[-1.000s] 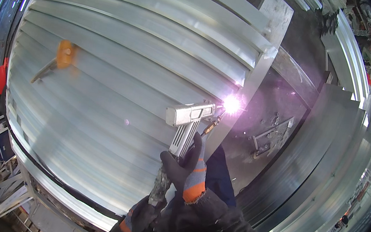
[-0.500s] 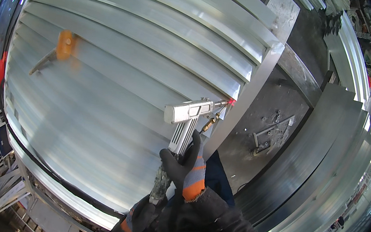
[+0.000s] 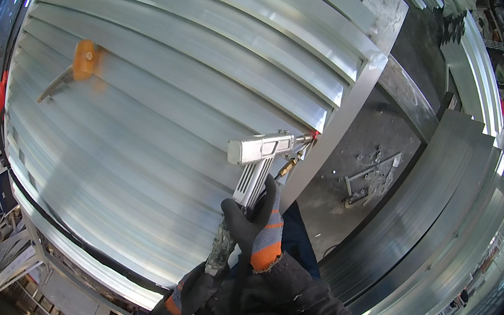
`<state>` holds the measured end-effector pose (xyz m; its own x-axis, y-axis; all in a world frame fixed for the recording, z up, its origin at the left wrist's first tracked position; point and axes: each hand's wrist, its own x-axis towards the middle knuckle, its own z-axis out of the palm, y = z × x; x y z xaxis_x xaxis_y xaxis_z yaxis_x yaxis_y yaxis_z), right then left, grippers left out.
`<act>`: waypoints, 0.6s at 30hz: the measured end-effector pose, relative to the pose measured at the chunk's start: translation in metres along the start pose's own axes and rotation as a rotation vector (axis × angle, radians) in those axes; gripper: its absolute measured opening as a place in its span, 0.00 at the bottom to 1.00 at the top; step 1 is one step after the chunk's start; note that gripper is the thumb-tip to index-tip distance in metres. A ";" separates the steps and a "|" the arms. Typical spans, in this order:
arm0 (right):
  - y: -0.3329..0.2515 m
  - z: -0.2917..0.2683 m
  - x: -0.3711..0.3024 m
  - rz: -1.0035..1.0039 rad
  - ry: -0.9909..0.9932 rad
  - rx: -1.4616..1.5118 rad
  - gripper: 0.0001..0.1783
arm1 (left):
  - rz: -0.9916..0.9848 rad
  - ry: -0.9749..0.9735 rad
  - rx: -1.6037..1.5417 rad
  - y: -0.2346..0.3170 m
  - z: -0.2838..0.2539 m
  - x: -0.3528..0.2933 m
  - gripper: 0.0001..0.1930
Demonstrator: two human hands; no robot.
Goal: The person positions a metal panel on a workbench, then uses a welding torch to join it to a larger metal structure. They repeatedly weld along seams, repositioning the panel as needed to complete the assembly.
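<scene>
My gloved right hand (image 3: 252, 222) is wrapped round the ribbed handle of a silver handheld welding gun (image 3: 260, 152). Its nozzle points to the far right, with a red light spot where a slat end meets the side bar (image 3: 332, 127) of a slatted metal panel (image 3: 165, 90). A thin wire-feed tube with a brass fitting (image 3: 290, 167) runs beside the nozzle. Below the handle, my gloved left hand (image 3: 200, 287) closes round the gun's worn, sleeved cable (image 3: 221, 250). Both gloves are black, grey and orange; some fingers are hidden.
A mallet with an orange head (image 3: 84, 61) lies on the slats at left. Long metal profiles (image 3: 417, 200) are stacked at right. Between them and the panel, loose metal pieces (image 3: 361, 186) lie on a dark surface. A black cable (image 3: 90, 255) follows the near edge.
The welding gun and my right hand have shifted slightly to the right, and the red spot sits a little farther away along the joint. Both hands keep their hold.
</scene>
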<state>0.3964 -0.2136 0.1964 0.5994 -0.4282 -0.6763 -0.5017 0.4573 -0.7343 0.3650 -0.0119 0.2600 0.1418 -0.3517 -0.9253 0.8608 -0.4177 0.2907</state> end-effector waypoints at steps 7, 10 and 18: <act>-0.012 0.000 0.000 0.045 -0.014 0.156 0.40 | -0.050 -0.013 0.070 0.014 0.005 -0.001 0.26; -0.018 0.000 0.000 0.091 -0.015 0.129 0.39 | -0.132 -0.015 0.074 0.017 0.003 0.000 0.20; -0.021 0.000 -0.002 0.118 -0.007 0.147 0.40 | -0.083 -0.107 0.032 -0.001 -0.011 0.002 0.23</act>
<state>0.4056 -0.2220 0.2134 0.5468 -0.3595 -0.7562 -0.4727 0.6129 -0.6332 0.3699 -0.0030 0.2554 0.0163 -0.4012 -0.9158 0.8514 -0.4747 0.2231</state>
